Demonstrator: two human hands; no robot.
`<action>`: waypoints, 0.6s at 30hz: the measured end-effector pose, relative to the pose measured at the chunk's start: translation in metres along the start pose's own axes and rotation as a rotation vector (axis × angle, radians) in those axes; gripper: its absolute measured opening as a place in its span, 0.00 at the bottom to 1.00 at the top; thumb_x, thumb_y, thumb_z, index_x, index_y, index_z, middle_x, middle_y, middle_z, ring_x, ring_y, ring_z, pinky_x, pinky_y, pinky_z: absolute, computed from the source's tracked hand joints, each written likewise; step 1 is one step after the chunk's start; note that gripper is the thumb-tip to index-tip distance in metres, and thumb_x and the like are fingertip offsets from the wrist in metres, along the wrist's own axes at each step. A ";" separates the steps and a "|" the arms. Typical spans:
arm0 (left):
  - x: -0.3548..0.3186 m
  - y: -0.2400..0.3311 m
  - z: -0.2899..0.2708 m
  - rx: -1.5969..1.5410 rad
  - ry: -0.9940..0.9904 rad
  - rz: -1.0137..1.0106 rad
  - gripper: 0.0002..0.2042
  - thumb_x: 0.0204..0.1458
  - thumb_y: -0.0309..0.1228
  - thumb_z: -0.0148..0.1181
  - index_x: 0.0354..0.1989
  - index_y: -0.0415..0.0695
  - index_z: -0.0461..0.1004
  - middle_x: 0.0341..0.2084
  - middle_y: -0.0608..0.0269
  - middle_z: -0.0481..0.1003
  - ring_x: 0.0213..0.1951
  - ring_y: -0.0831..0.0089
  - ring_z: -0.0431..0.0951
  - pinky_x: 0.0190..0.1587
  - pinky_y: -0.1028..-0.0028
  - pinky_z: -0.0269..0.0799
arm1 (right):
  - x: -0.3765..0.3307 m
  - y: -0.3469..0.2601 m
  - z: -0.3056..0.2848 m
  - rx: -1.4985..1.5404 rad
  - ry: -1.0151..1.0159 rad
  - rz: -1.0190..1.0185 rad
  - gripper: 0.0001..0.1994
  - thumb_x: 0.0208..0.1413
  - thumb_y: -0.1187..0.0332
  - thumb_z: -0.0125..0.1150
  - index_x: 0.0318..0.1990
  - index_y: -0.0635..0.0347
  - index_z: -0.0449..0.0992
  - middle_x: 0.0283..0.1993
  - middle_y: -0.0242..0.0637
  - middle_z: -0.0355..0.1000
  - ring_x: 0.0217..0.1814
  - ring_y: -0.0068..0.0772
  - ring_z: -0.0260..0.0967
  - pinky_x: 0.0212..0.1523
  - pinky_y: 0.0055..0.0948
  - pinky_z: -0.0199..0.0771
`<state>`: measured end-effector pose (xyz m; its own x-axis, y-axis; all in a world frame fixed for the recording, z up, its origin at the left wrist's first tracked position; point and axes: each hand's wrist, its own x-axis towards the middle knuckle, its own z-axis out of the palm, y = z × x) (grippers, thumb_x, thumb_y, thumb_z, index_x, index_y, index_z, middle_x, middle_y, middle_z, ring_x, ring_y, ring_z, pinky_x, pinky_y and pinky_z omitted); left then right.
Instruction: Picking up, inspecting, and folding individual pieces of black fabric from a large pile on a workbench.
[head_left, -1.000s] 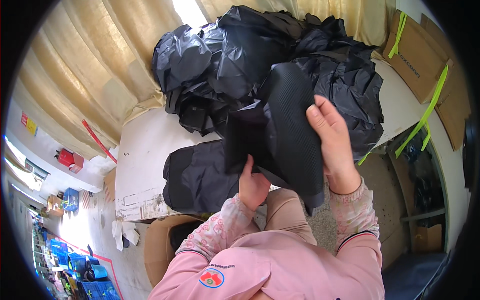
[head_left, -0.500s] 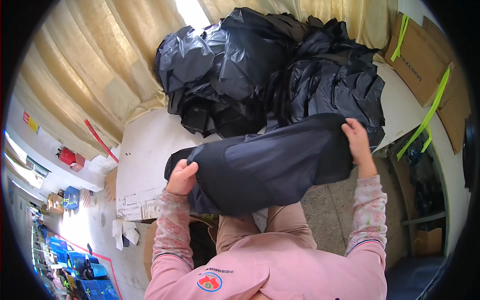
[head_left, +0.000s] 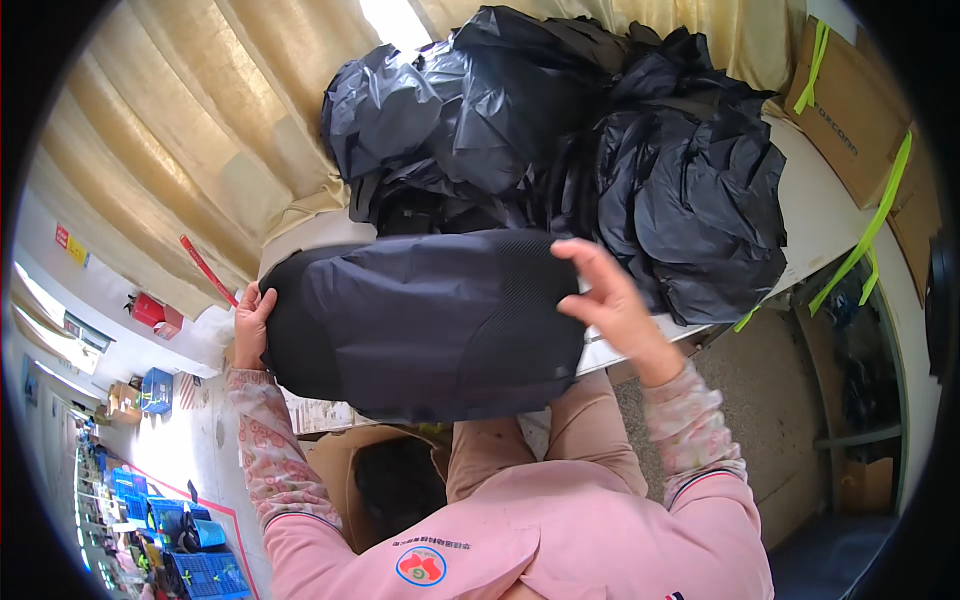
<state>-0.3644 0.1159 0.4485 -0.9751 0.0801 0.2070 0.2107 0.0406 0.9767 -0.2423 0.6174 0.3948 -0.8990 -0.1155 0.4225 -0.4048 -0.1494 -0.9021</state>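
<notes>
A long black fabric piece with rounded ends is stretched out flat before me, above the front edge of the table. Its middle is smooth and dark, and both ends have a ribbed or mesh look. My left hand pinches its left end, thumb on the near face and fingers behind. At the right end, my right hand has thumb and forefinger spread apart over the upper corner, lightly touching or just off the cloth. Behind it, a large heap of crinkled black sheet-like pieces lies on the white table.
An open cardboard box with something dark inside stands below on the left. Flattened cardboard with neon yellow straps leans at the right. A beige curtain hangs behind the table. Blue crates stand on the floor far left.
The black piece has moved left and been turned flatter, showing its smooth middle more fully. My left hand went left; my right hand came inward and its fingers spread.
</notes>
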 end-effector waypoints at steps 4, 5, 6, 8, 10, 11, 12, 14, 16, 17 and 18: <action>0.005 -0.092 -0.098 0.939 0.137 -0.129 0.17 0.45 0.29 0.70 0.42 0.40 0.71 0.31 0.62 0.75 0.30 0.73 0.75 0.34 0.73 0.74 | -0.025 0.108 0.054 -0.111 -0.021 0.359 0.30 0.48 0.84 0.55 0.61 0.57 0.62 0.60 0.35 0.65 0.59 0.28 0.65 0.48 0.22 0.71; -0.009 -0.122 -0.102 1.235 0.135 0.030 0.20 0.42 0.30 0.72 0.43 0.40 0.71 0.34 0.59 0.74 0.34 0.70 0.75 0.35 0.72 0.74 | -0.039 0.154 0.059 -0.370 -0.005 0.113 0.30 0.47 0.83 0.55 0.60 0.55 0.63 0.60 0.41 0.66 0.62 0.40 0.66 0.57 0.31 0.67; -0.026 -0.144 -0.103 1.530 0.133 0.191 0.23 0.39 0.31 0.73 0.44 0.40 0.71 0.37 0.56 0.73 0.37 0.67 0.74 0.37 0.70 0.74 | -0.049 0.181 0.065 -0.359 -0.038 0.169 0.29 0.46 0.82 0.56 0.59 0.56 0.64 0.60 0.45 0.66 0.63 0.48 0.64 0.63 0.35 0.61; -0.043 -0.160 0.027 0.820 0.118 -0.015 0.23 0.39 0.31 0.72 0.46 0.42 0.72 0.41 0.53 0.71 0.45 0.54 0.71 0.51 0.64 0.68 | -0.068 0.186 0.054 -0.438 0.007 0.337 0.27 0.46 0.81 0.58 0.58 0.58 0.64 0.58 0.45 0.68 0.64 0.48 0.63 0.62 0.35 0.62; -0.077 -0.116 0.120 0.804 -0.210 0.324 0.22 0.40 0.32 0.70 0.44 0.40 0.73 0.45 0.52 0.71 0.47 0.52 0.71 0.53 0.62 0.67 | -0.066 0.188 0.054 -0.458 0.034 0.294 0.27 0.47 0.79 0.60 0.58 0.59 0.64 0.53 0.44 0.70 0.58 0.43 0.67 0.58 0.33 0.66; -0.098 -0.109 0.150 0.795 -0.354 0.409 0.25 0.39 0.36 0.71 0.48 0.42 0.72 0.49 0.51 0.71 0.53 0.51 0.69 0.57 0.61 0.64 | -0.064 0.189 0.058 -0.480 0.051 0.249 0.28 0.47 0.77 0.63 0.58 0.61 0.63 0.48 0.43 0.72 0.52 0.39 0.71 0.54 0.31 0.69; -0.116 -0.113 0.171 0.785 -0.545 0.379 0.35 0.38 0.40 0.72 0.58 0.46 0.67 0.60 0.48 0.63 0.63 0.48 0.60 0.63 0.52 0.55 | -0.059 0.189 0.059 -0.478 0.040 0.242 0.28 0.47 0.77 0.63 0.58 0.61 0.63 0.48 0.43 0.72 0.52 0.39 0.71 0.54 0.31 0.69; -0.143 -0.121 0.209 0.925 -0.755 0.348 0.45 0.37 0.43 0.73 0.67 0.53 0.56 0.67 0.48 0.51 0.69 0.47 0.47 0.65 0.41 0.44 | -0.046 0.190 0.060 -0.372 0.118 0.470 0.30 0.48 0.72 0.66 0.59 0.61 0.61 0.35 0.37 0.73 0.34 0.26 0.70 0.38 0.25 0.70; -0.156 -0.151 0.223 1.033 -0.890 0.286 0.50 0.36 0.48 0.73 0.70 0.56 0.50 0.70 0.48 0.44 0.71 0.47 0.40 0.64 0.35 0.39 | -0.025 0.203 0.064 -0.327 0.182 0.405 0.32 0.48 0.68 0.68 0.60 0.61 0.59 0.25 0.30 0.68 0.26 0.18 0.61 0.29 0.21 0.64; -0.160 -0.159 0.225 1.120 -0.888 0.319 0.50 0.35 0.43 0.74 0.70 0.59 0.51 0.70 0.51 0.44 0.71 0.49 0.41 0.64 0.36 0.41 | -0.011 0.207 0.065 -0.324 0.235 0.442 0.33 0.46 0.66 0.69 0.60 0.61 0.60 0.31 0.37 0.70 0.30 0.27 0.66 0.33 0.26 0.67; -0.162 -0.165 0.223 1.127 -0.882 0.320 0.50 0.35 0.43 0.74 0.70 0.59 0.51 0.70 0.51 0.44 0.71 0.49 0.41 0.64 0.36 0.41 | 0.004 0.211 0.067 -0.318 0.287 0.476 0.35 0.45 0.63 0.70 0.60 0.60 0.60 0.36 0.44 0.73 0.34 0.36 0.70 0.37 0.31 0.70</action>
<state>-0.2259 0.3186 0.2414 -0.6065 0.7883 -0.1038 0.7508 0.6108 0.2515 -0.3207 0.5196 0.2119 -0.9837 0.1769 -0.0315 0.0598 0.1572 -0.9858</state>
